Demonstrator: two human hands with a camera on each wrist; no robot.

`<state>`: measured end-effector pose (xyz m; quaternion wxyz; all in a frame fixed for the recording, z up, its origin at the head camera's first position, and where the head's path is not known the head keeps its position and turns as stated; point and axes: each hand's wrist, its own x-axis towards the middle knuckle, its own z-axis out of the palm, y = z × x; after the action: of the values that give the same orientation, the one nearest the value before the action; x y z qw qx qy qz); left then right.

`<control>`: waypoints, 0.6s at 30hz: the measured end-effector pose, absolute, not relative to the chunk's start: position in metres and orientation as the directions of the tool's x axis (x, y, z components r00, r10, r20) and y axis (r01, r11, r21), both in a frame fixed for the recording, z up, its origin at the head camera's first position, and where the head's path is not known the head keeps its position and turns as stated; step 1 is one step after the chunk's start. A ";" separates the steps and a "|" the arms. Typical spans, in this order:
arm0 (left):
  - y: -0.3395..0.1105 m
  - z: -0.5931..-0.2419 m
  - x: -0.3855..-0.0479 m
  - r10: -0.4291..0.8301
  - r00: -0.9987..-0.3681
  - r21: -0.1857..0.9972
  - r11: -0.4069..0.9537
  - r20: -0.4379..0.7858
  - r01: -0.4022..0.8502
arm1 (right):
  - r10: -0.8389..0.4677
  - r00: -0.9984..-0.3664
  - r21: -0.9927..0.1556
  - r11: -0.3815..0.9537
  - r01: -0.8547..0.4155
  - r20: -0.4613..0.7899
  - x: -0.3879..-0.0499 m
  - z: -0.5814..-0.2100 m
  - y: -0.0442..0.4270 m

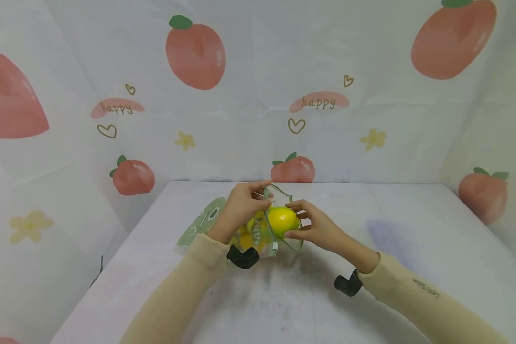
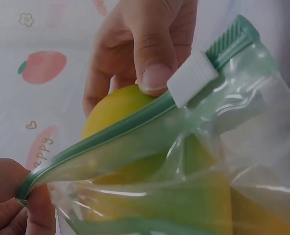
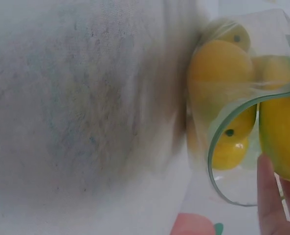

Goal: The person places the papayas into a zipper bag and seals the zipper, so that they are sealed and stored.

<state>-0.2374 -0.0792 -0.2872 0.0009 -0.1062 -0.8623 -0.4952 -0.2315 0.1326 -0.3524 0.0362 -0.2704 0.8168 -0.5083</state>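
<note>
A clear zip bag [image 1: 265, 241] with a green rim and a white slider [image 2: 192, 79] lies on its side, its mouth spread toward the right. Inside are several yellow-orange fruits [image 3: 220, 63] that look like mangoes. My left hand [image 1: 245, 203] pinches the green rim between thumb and fingers. At the mouth, my right hand [image 1: 311, 224] holds a yellow-green mango [image 1: 284, 220], thumb on one side and fingers on the other. The left wrist view shows this mango partly behind the rim and the clear plastic. Part of the right hand is cut off in the right wrist view.
The bag's green printed part [image 1: 204, 222] stretches left of the left hand. All this is on a white table [image 1: 327, 306] with a bluish stain [image 1: 387, 239] at right. A fruit-patterned cloth [image 1: 249, 57] hangs behind the table.
</note>
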 end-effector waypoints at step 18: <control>-0.080 -0.287 -0.240 0.188 -0.974 0.865 0.459 0.128 0.202 | -0.484 -0.849 -0.858 0.325 -0.398 0.210 -0.235 -0.352 0.125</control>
<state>-0.2396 -0.0805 -0.2874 0.0068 -0.1143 -0.8541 -0.5074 -0.2348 0.1255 -0.3522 0.0419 -0.2711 0.8128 -0.5138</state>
